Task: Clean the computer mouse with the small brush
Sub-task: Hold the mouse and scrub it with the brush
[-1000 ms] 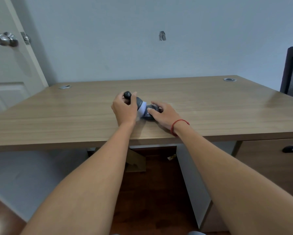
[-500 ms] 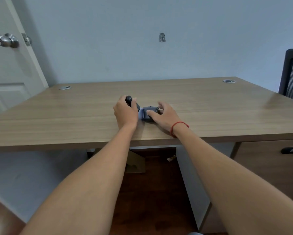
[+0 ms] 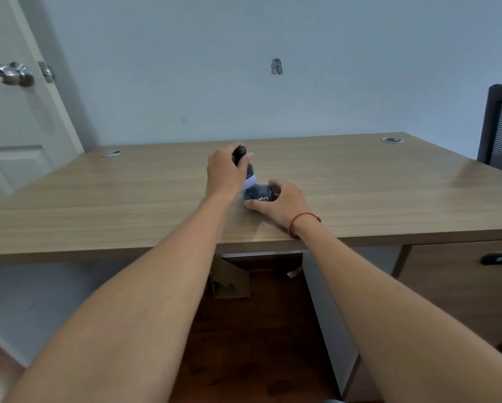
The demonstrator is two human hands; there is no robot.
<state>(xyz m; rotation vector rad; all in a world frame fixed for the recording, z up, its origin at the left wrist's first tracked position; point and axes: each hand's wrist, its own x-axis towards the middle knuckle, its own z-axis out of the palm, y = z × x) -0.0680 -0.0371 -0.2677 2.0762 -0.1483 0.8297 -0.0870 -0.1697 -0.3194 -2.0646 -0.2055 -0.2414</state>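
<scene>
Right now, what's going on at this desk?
A person is cleaning a mouse with a small brush. The left hand grips the brush's dark handle, with its pale bristles angled down onto the mouse's top left side. The right hand steadies the mouse on the desk, thumb on its near side and fingers curled over the far side. The job looks mid-way; nothing else lies on the desk near the hands.
</scene>
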